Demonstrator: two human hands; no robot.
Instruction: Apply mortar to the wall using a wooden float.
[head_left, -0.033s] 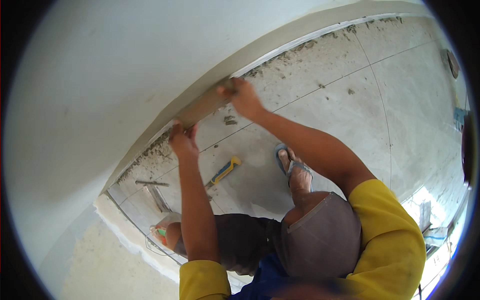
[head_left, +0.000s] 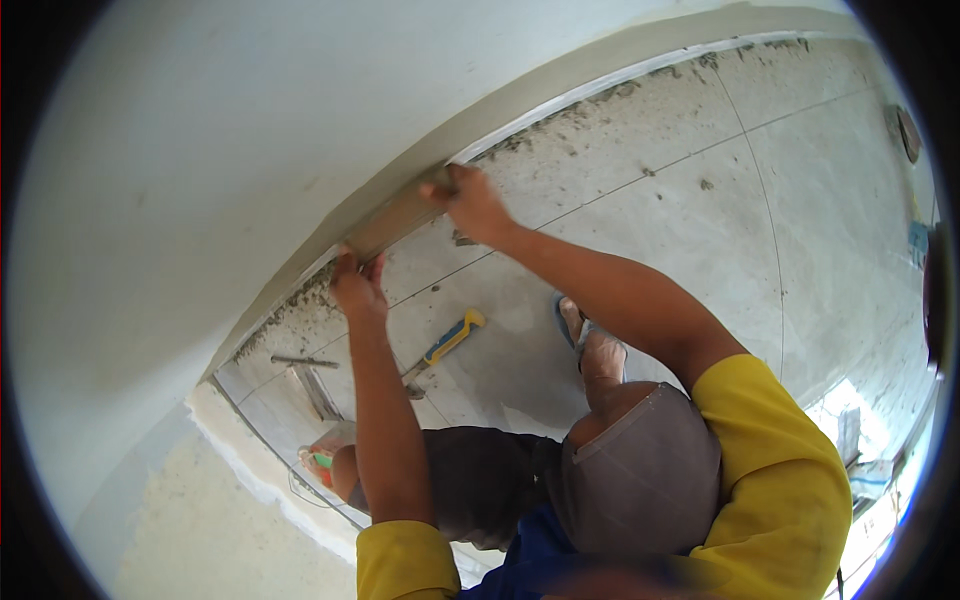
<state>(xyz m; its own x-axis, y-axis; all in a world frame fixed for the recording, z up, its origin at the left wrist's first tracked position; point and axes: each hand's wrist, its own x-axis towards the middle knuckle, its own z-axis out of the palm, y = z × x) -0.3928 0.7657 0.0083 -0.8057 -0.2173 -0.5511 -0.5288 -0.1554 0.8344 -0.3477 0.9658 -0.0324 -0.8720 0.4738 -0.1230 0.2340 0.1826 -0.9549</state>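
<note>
A flat tan strip point(head_left: 395, 222) lies against the foot of the wall, held between both hands. My left hand point(head_left: 358, 287) grips its near left end, the fingers bent around it. At the far right end my right hand point(head_left: 472, 204) closes on the strip, a little blurred by motion. On the tiled floor nearest my left arm rests a hammer point(head_left: 454, 338) with a yellow and blue handle. The strip's lower edge and its contact with the wall are partly hidden by my fingers.
A grey band point(head_left: 610, 85) runs along the wall's base. Crumbs of mortar point(head_left: 310, 300) litter the tiled floor point(head_left: 680, 240) beside it. A dark bar point(head_left: 305, 361) and a grey flat piece point(head_left: 316, 393) lie at left. My sandalled foot point(head_left: 590, 335) stands on the tiles.
Both hands and the strip have shifted slightly left along the wall's base. The grip of each hand stays the same.
</note>
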